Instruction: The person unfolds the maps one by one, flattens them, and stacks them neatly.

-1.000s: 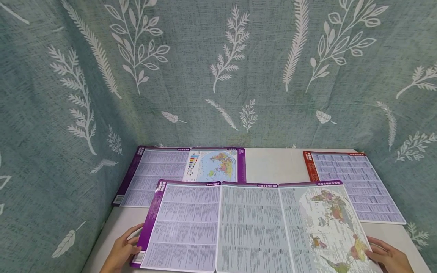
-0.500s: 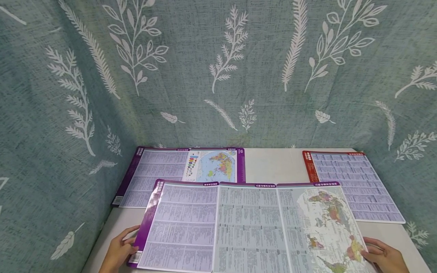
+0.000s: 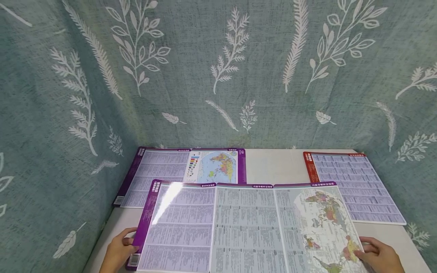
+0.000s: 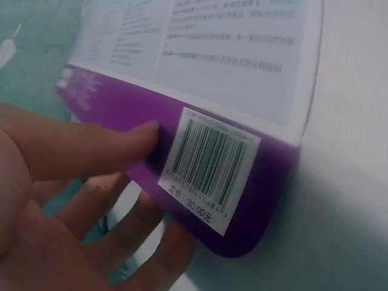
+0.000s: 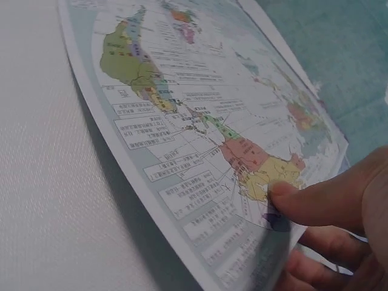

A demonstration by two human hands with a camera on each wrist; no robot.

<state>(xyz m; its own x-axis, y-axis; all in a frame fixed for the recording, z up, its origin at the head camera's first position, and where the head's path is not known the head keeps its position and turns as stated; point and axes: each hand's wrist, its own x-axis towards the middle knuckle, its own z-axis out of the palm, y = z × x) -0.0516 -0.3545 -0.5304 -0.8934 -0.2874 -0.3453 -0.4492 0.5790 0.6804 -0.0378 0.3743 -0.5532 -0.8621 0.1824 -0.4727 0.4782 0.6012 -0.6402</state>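
An unfolded map sheet [image 3: 247, 223] is held across the near part of the table [image 3: 273, 165], its left and right edges grasped between thumb and fingers. At the left edge, the purple border is pinched by the left grip [image 3: 118, 248]; the thumb is placed on top, beside a barcode label [image 4: 209, 173], with the fingers beneath. At the opposite edge, the panel printed with a world map is pinched by the right grip [image 3: 380, 256], the thumb being laid over the print. The near right edge is raised off the table surface. In the head view, a second purple-bordered sheet [image 3: 160, 167] at far left and a red-bordered sheet [image 3: 358, 189] at far right are partly covered. A leaf-patterned cloth [image 3: 191, 94] is hung behind.
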